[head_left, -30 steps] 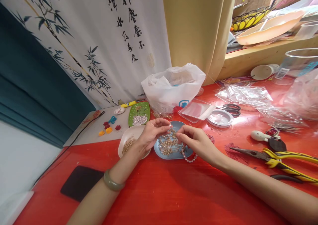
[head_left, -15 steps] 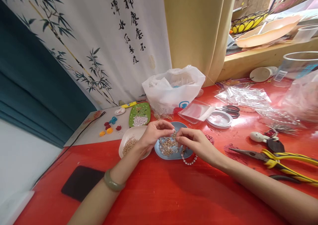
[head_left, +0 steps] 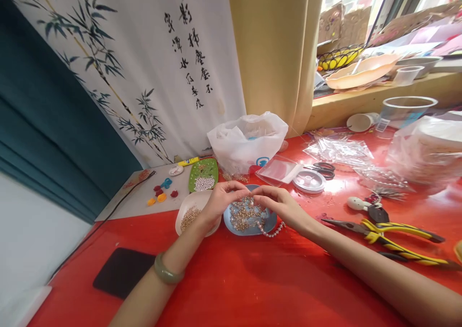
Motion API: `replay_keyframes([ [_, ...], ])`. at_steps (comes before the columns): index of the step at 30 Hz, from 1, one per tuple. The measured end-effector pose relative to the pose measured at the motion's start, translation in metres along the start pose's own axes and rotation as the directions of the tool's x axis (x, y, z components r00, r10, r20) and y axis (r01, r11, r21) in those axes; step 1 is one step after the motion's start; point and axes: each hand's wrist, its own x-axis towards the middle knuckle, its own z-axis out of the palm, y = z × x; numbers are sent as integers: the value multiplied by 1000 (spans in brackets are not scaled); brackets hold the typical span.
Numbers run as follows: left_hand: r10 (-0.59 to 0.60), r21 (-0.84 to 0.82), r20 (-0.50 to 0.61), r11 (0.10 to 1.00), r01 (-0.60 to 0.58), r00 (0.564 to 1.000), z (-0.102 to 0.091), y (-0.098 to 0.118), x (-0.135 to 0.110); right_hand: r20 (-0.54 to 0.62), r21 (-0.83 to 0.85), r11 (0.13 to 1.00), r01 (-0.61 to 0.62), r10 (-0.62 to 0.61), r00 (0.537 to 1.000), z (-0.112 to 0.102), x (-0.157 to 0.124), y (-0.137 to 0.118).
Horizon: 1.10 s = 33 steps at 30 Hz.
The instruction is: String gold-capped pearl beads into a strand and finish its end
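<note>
Both my hands meet over a blue dish (head_left: pixel 270 219) heaped with gold and pearl bead pieces (head_left: pixel 242 215). My left hand (head_left: pixel 220 202), a green bangle on its wrist, pinches something small at the fingertips. My right hand (head_left: pixel 281 205) is also pinched, fingertips touching the left hand's. A strand of pearls (head_left: pixel 271 232) trails from under the right hand over the dish's rim onto the red table. What the fingers grip is too small to name.
A white dish of gold beads (head_left: pixel 189 215) and a green dish of pearls (head_left: pixel 203 175) lie left of the hands. A white plastic bag (head_left: pixel 247 139), cord spool (head_left: pixel 309 181), scissors (head_left: pixel 323 168), yellow-handled pliers (head_left: pixel 390 233) and a black pad (head_left: pixel 122 272) are on the red table (head_left: pixel 252 288).
The view has tilted up slightly. My hands have drawn closer, their fingertips now touching above the blue dish; the pearl strand still hangs from the right hand.
</note>
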Motion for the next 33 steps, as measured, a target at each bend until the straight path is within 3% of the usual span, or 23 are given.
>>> replay_keyframes([
  [3,82,41,-19,996,-82,996,4,12,-1,-4,-60,997,48,-49,999,-6,4,-9],
  [9,142,15,-78,990,-142,987,11,27,-1,119,-146,983,109,-92,989,-14,7,-30],
  [17,46,-196,25,980,-40,999,24,34,-6,-64,-159,970,182,-194,979,-23,7,-57],
  [21,47,-266,7,963,-44,999,26,39,-1,-95,-78,982,173,-181,979,-25,14,-68],
  [26,43,-303,87,953,-15,995,23,44,6,-107,100,987,127,-116,987,-28,26,-72],
  [29,82,-366,83,929,-46,993,22,48,7,-89,279,959,54,-30,996,-24,31,-60],
  [33,120,-491,-39,862,-124,992,18,54,12,56,461,881,-108,92,994,-10,26,-34],
])
